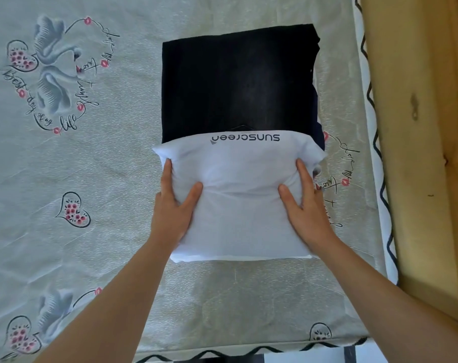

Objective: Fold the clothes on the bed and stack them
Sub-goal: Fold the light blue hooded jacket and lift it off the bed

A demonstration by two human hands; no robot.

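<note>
A folded white garment (pixel 241 205) with the word "sunscreen" printed on it lies at the middle of the bed, its far edge overlapping a folded black garment (pixel 235 82). My left hand (pixel 174 205) holds the white garment's left side, thumb on top and fingers along the edge. My right hand (pixel 305 203) holds its right side the same way. A sliver of dark blue fabric (pixel 319 132) shows under the black garment's right edge.
The bed sheet (pixel 78 166) is pale grey with swan, heart and script prints. A wooden bed frame (pixel 427 153) runs along the right. The sheet's wavy black trim (pixel 374 127) marks the right and near edges.
</note>
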